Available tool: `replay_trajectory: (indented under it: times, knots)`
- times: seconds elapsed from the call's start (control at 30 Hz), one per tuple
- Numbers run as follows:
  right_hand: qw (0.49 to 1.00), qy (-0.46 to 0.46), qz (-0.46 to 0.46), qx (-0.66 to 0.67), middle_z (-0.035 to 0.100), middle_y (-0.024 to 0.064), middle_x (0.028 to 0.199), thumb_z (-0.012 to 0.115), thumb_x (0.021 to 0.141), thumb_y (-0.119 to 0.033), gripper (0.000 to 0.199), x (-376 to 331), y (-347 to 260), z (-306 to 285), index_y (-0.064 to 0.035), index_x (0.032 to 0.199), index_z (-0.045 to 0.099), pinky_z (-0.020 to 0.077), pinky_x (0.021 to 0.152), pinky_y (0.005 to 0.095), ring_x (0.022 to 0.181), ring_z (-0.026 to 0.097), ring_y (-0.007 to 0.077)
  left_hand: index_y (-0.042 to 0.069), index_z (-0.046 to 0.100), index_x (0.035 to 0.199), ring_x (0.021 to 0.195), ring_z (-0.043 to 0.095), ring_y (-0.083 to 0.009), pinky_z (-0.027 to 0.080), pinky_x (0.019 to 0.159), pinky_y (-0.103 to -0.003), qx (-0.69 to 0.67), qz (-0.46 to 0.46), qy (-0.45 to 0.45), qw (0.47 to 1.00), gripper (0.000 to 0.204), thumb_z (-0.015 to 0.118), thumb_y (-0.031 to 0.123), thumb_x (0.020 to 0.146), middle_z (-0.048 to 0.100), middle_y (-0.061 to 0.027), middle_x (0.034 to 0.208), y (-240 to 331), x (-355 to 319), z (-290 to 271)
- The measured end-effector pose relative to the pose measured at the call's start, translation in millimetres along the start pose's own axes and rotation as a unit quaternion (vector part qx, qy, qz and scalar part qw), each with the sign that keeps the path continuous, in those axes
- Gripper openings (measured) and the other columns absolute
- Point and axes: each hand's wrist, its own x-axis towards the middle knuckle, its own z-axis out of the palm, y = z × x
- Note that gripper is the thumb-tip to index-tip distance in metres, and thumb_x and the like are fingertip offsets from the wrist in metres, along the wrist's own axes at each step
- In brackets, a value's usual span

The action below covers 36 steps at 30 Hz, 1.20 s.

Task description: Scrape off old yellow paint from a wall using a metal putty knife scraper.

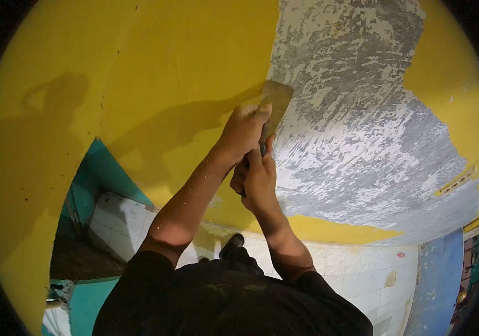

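A flat, wide-bladed scraper (pixel 279 102) lies against the wall, its blade along the border between yellow paint (pixel 194 56) and a stripped grey-white patch (pixel 357 117). My left hand (pixel 244 133) is closed on the scraper up by the blade, with the thumb pressed along it. Lower down, my right hand (pixel 259 180) wraps round what looks like its dark handle, most of which the fingers hide. Pale flecks dot both forearms.
White tiles (pixel 334 260) run below the painted wall. A teal-edged opening (pixel 91 185) lies at lower left. To the right are a narrow fixture (pixel 456 182) set in the wall and a blue panel (pixel 435 280). My dark shoe (pixel 232 244) shows below.
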Motion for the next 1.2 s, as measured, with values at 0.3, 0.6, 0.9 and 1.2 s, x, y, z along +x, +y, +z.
replay_trajectory:
  times: [0.3, 0.6, 0.9, 1.2]
  knots:
    - [0.999, -0.042, 0.009, 0.023, 0.033, -0.0016, 0.048, 0.038, 0.094, -0.025, 0.017, 3, -19, 1, -0.0096, 0.1, 0.038, 0.0241, 0.03, 0.0228, 0.032, 0.029, 0.008, 0.007, 0.047, 0.07, 0.043, 0.046, -0.0134, 0.039, 0.042, -0.027, -0.053, -0.014, -0.017, 0.998, 0.032, 0.043, 0.032, 0.089, 0.049, -0.0043, 0.054, 29, 1, 12]
    - [0.999, -0.046, 0.014, 0.012, 0.026, -0.0048, 0.048, 0.037, 0.093, -0.028, 0.032, -2, -29, 10, -0.0244, 0.124, 0.028, 0.0173, 0.032, 0.0208, 0.034, 0.022, 0.0059, 0.006, 0.048, 0.073, 0.042, 0.045, -0.0145, 0.038, 0.041, -0.027, -0.039, 0.027, 0.012, 0.999, 0.031, 0.043, 0.032, 0.089, 0.046, -0.004, 0.052, 27, 10, 10]
    - [0.997, -0.081, 0.004, 0.009, 0.027, -0.0049, 0.049, 0.041, 0.092, -0.03, 0.02, 2, -78, 36, -0.0156, 0.078, 0.036, 0.0196, 0.035, 0.0223, 0.036, 0.023, 0.0065, 0.007, 0.045, 0.07, 0.045, 0.046, -0.0165, 0.04, 0.045, -0.03, -0.101, 0.005, -0.029, 0.994, 0.033, 0.043, 0.035, 0.089, 0.046, -0.0049, 0.053, 99, 7, 19]
    - [0.996, -0.085, 0.006, -0.015, 0.025, -0.0048, 0.048, 0.041, 0.092, -0.031, 0.029, 4, -97, 44, -0.0151, 0.069, 0.034, 0.0185, 0.035, 0.0233, 0.035, 0.021, 0.008, 0.007, 0.045, 0.074, 0.046, 0.046, -0.0175, 0.042, 0.049, -0.031, -0.125, 0.005, -0.029, 0.992, 0.034, 0.042, 0.037, 0.09, 0.046, -0.0054, 0.054, 105, 16, 20]
